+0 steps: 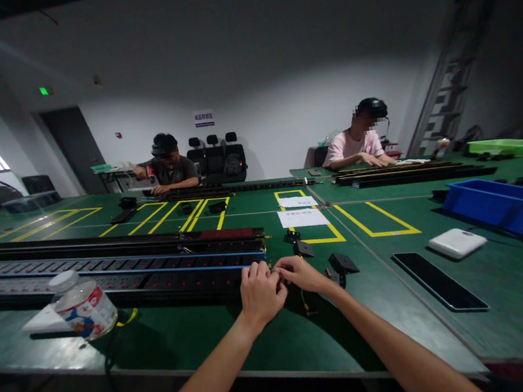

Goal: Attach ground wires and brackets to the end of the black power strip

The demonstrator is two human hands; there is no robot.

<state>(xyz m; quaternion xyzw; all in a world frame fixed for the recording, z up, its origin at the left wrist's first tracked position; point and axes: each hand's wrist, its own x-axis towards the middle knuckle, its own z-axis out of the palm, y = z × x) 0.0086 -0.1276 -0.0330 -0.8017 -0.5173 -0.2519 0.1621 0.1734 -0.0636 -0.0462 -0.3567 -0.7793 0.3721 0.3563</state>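
Observation:
My left hand [260, 295] is closed at the right end of the long black strips [195, 280], which carry rows of red dots and a blue line. My right hand [303, 273] meets it there in a pinch, the fingertips of both hands almost touching. What they hold is too small and covered to make out. Beneath my right hand dangles a thin yellow-green wire [305, 304]. Small black box-shaped parts [343, 263] lie just right of my right wrist, and another black block [304, 248] sits beyond the fingers.
A clear jar [84, 305] stands at left. To the right are a phone [438, 279], a white device [457, 243] and a blue bin [501, 205]. Paper sheets [302, 218] lie inside yellow tape outlines. Across the table [262, 355], co-workers [169, 163] sit by more black strips.

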